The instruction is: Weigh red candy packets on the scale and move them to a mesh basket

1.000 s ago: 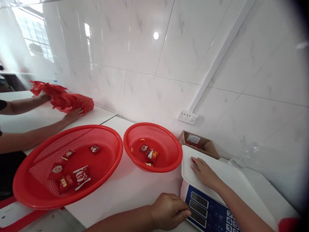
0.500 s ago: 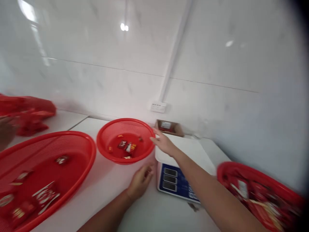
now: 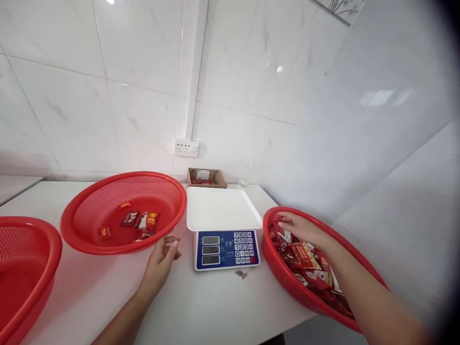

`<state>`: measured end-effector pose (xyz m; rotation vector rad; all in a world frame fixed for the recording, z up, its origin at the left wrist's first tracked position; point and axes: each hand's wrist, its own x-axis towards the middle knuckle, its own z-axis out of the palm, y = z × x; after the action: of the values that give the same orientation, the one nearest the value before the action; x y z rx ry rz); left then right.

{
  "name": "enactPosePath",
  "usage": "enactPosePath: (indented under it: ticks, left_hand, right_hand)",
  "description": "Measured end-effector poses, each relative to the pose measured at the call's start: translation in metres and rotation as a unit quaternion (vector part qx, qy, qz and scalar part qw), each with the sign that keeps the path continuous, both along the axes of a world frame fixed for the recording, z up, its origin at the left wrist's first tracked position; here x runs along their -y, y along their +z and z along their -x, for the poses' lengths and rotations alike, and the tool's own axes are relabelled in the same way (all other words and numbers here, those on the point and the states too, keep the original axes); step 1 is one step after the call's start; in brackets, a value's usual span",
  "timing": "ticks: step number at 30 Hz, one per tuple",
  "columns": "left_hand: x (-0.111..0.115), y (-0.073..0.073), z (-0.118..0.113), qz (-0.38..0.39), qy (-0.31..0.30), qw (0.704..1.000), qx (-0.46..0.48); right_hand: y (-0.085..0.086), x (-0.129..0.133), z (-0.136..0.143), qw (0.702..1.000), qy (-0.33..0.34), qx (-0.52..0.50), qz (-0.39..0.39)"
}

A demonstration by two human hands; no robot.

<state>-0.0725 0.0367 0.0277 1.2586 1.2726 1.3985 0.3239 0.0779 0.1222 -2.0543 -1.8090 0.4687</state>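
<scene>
My right hand reaches into the red basket on the right, over a heap of small red snack packets. Its fingers are stretched out and apart, close to the packets, with nothing visibly held. My left hand is beside the near rim of the red mesh basket, its fingers curled in and no object showing in them. A few small packets lie in that basket. Between the two hands stands a white weighing scale with a bare pan.
Another red basket is cut off at the left edge. Behind the scale, a small cardboard box stands near the tiled wall. A socket is fixed above. A scrap lies in front of the scale.
The view has turned to the right. My right hand has moved from above the scale, near the mesh basket's rim, into the right basket. My left hand stays beside the mesh basket.
</scene>
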Motion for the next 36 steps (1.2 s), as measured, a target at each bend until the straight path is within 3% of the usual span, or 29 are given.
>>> enactPosePath:
  ticks: [3, 7, 12, 18, 24, 29, 33, 36]
  left_hand:
    - [-0.001, 0.000, 0.001, 0.004, 0.000, 1.000, 0.015]
    - [-0.003, -0.002, 0.003, -0.001, 0.002, 1.000, 0.016]
    - [-0.003, 0.000, 0.004, 0.003, 0.000, 1.000, 0.014]
    - [-0.005, -0.004, 0.007, -0.001, -0.010, 1.000, -0.009]
    - [-0.006, -0.006, 0.008, -0.013, -0.016, 1.000, -0.019]
    - [-0.006, -0.007, 0.009, -0.002, -0.010, 1.000, -0.025]
    - [-0.006, -0.009, 0.010, 0.005, -0.003, 1.000, -0.025]
    - [-0.006, -0.009, 0.010, 0.000, -0.008, 1.000, -0.025]
  right_hand:
    - [-0.023, 0.015, -0.026, 0.997, -0.009, -0.003, 0.077]
    - [-0.047, 0.025, -0.023, 0.996, -0.003, 0.000, 0.094]
    - [-0.043, 0.023, -0.018, 0.993, 0.031, -0.051, 0.098]
    - [-0.044, 0.005, -0.032, 0.996, -0.083, -0.035, 0.018]
    - [-0.058, 0.001, -0.028, 0.993, -0.108, -0.037, 0.003]
    - [-0.039, 0.001, -0.029, 0.996, -0.086, -0.007, -0.027]
    - [-0.008, -0.007, -0.015, 0.981, -0.118, 0.023, -0.152]
    - [0.009, -0.018, 0.016, 0.964, -0.117, 0.019, -0.237]
